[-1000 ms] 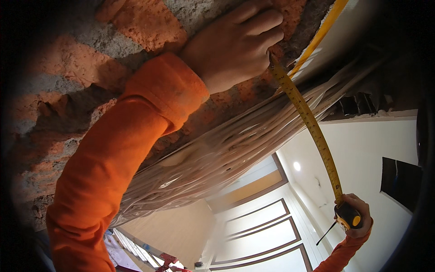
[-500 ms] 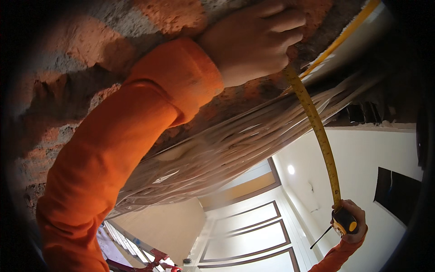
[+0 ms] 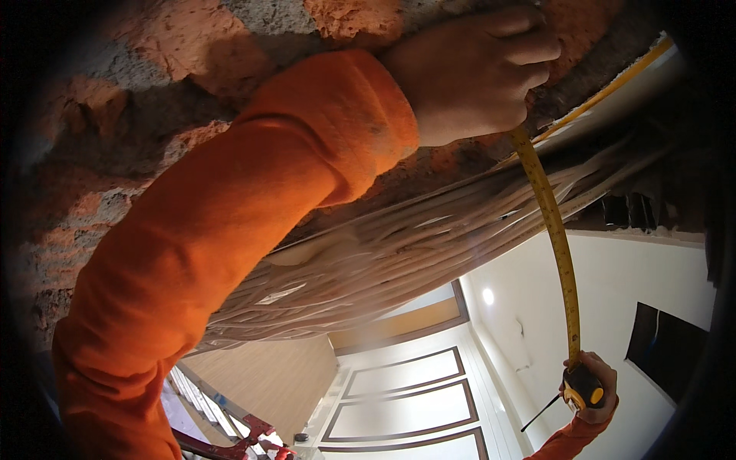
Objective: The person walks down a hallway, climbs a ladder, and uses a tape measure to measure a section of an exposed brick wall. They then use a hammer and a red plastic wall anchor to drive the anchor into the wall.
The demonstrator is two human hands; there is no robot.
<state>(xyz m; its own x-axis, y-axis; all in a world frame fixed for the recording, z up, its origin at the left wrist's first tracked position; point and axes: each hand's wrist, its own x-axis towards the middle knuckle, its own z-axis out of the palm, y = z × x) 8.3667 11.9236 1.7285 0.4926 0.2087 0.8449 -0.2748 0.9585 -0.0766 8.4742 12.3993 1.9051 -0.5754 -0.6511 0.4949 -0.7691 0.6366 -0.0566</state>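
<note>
Up against the rough brick wall (image 3: 199,54), my left hand (image 3: 479,80) has its fingers curled in at the end of a yellow measuring tape (image 3: 553,218). The tip of the blade is hidden behind that hand. From there the blade runs down in a slight bow to its black and yellow tape measure case (image 3: 584,386). My right hand (image 3: 604,376), at the lower right, is closed around the case. A thin dark strap (image 3: 541,412) dangles from it. Orange sleeves cover both arms.
Wrinkled brown sheeting (image 3: 368,253) stretches beneath the wall. A yellow strip (image 3: 617,88) edges the upper right. Below are framed white panels (image 3: 402,410), a lit lamp (image 3: 488,296), a dark rectangular opening (image 3: 665,345) and a red metal piece (image 3: 245,437) at lower left.
The view has shifted, so the wall, my left hand and the upper blade sit farther right. My left hand still grips the tape's end and my right hand the case.
</note>
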